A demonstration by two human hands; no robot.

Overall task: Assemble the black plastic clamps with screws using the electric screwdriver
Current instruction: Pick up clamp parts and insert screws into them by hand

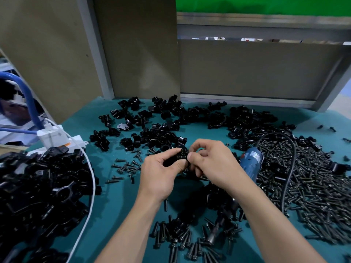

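Hands (pixel 187 164) pinch angular black clamp (pixel 181 155)

The left hand (pixel 161 173) and right hand (pixel 210 160) are gripping and covering most of the black clamp (pixel 180 156). At 3 o'clock, the right forearm is hiding the middle of the electric screwdriver (pixel 251 161). At 8 o'clock, the picture's edge is cutting off a clamp pile (pixel 38 186).
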